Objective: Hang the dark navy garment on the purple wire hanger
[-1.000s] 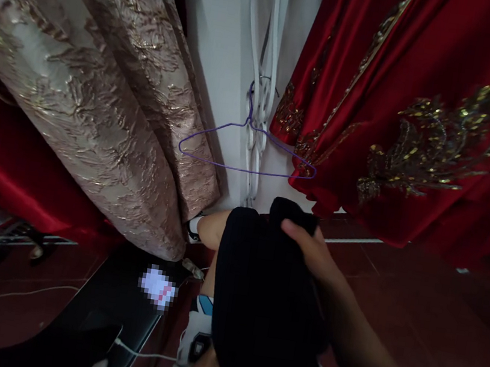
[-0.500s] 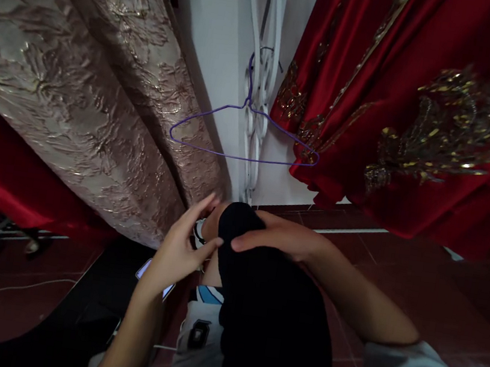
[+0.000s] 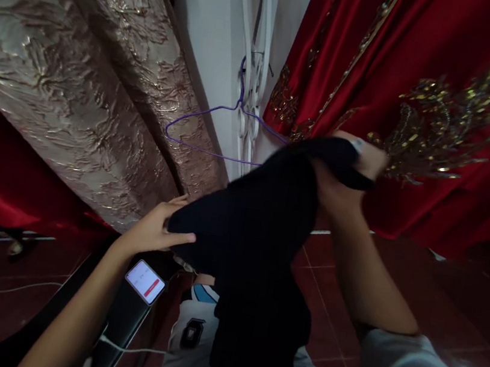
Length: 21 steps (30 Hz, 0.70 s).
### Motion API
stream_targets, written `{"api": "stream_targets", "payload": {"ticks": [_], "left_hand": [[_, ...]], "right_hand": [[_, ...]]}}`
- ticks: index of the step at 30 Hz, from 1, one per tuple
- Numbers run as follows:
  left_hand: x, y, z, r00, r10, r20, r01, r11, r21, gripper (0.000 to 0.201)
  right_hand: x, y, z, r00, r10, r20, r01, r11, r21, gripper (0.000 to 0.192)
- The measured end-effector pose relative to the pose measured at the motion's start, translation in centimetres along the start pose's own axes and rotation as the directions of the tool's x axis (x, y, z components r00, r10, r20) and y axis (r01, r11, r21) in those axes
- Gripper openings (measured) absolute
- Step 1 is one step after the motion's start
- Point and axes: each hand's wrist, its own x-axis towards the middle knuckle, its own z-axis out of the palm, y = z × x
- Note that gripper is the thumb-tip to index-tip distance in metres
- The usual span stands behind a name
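A black garment [image 3: 261,228] is stretched between my hands and hangs down over my lap; its exact kind is hard to make out. My left hand [image 3: 156,229] grips its left edge, thumb on top and the fingers partly hidden behind the cloth. Raised higher on the right, my right hand [image 3: 339,194] is closed on the other side, with dark cloth folded over it and a small pale patch near the fingers. Behind the garment hangs a purple hanger [image 3: 200,110], its right part covered by the cloth.
White metal scrollwork [image 3: 252,87] holds the hanger. Embossed beige-pink fabric [image 3: 82,75] hangs at left, a red gown [image 3: 423,81] with gold sequins at right. A lit phone [image 3: 145,282] lies on a dark surface beside a white cable [image 3: 130,348]. The floor has dark red tiles [image 3: 325,292].
My hands have moved apart, the left going left and the right going up and right. The garment, previously bunched on my lap, is now lifted and spread. More of the phone shows.
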Motion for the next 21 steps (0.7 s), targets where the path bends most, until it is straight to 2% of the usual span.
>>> {"api": "stream_targets", "payload": {"ticks": [1,3,5,6,7,9,11,12,15,17,19,21], "left_hand": [[-0.7,0.5,-0.4,0.995,-0.029,-0.091,0.019,0.994,-0.104,0.037],[-1.7,1.5,-0.6,0.962,-0.101,-0.253,0.035,0.966,-0.254,0.040],[-2.2,2.2,-0.5,0.939,-0.145,-0.312,0.068,0.967,-0.245,0.040],[-2.2,2.1,-0.5,0.944,-0.148,-0.294,0.099,0.980,-0.174,0.038],[-2.1,1.8,-0.6,0.958,-0.148,-0.245,0.135,0.988,-0.070,0.031],[-1.7,0.4,-1.3,0.977,-0.176,-0.123,0.198,0.960,0.197,0.016],[-1.1,-1.5,-2.4,0.976,-0.213,-0.034,0.207,0.881,0.424,0.015],[-0.6,-2.4,-2.9,0.979,-0.203,-0.025,0.189,0.851,0.490,0.015],[1.5,-3.1,-3.9,0.987,-0.026,-0.157,0.108,0.832,0.544,0.014],[3.5,-2.1,-3.9,0.955,0.064,-0.289,0.092,0.865,0.494,0.018],[5.6,-0.8,-3.7,0.922,0.051,-0.383,0.131,0.891,0.435,0.022],[7.3,-0.3,-3.7,0.897,-0.004,-0.443,0.218,0.874,0.434,0.023]], "right_hand": [[0.4,1.5,2.0,0.999,-0.021,0.033,0.021,1.000,-0.011,0.034],[1.0,5.0,5.9,0.980,0.010,0.199,-0.012,1.000,0.011,0.039],[1.5,8.4,8.3,0.933,0.061,0.355,-0.073,0.997,0.022,0.037],[1.7,9.7,8.8,0.917,0.071,0.392,-0.078,0.997,0.002,0.034],[1.8,10.8,8.7,0.915,0.073,0.397,-0.066,0.997,-0.030,0.030],[2.0,11.8,7.4,0.939,0.054,0.340,-0.010,0.992,-0.128,0.028],[2.0,11.4,5.3,0.962,0.019,0.272,0.044,0.974,-0.223,0.034],[2.0,10.8,4.3,0.968,0.006,0.251,0.061,0.964,-0.257,0.039],[1.7,9.0,2.3,0.974,-0.012,0.227,0.085,0.946,-0.313,0.046],[1.4,8.3,1.9,0.974,0.010,0.228,0.061,0.952,-0.301,0.044],[1.2,8.2,1.8,0.968,0.050,0.247,0.015,0.967,-0.254,0.040],[1.0,8.4,1.8,0.960,0.069,0.270,-0.004,0.973,-0.232,0.037]]}}
